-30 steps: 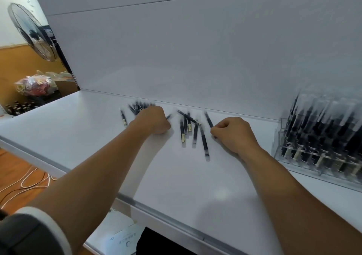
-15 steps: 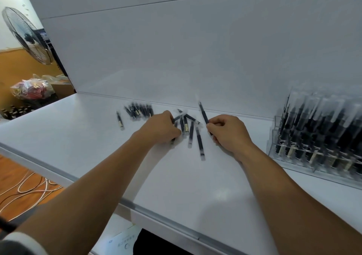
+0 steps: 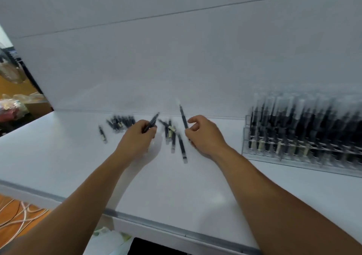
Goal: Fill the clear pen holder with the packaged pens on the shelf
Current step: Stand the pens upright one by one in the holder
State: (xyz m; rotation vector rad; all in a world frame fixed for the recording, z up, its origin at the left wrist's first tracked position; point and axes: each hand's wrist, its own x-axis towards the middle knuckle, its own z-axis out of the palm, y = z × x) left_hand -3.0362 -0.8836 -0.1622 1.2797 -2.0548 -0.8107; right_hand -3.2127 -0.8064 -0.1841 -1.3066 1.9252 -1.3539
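The white shelf runs across the view against a white back panel. The clear pen holder stands on the shelf at far right, close to the panel, and is packed with upright stocked pens; their detail is blurred. The left hand is curled round one packaged pen, its far end angled up and right. The right hand pinches a second pen, nearly upright, with the index finger lifted. Between the hands, loose pens lie crossed on the shelf. A pen cluster lies behind the left hand, and a single pen lies apart to its left.
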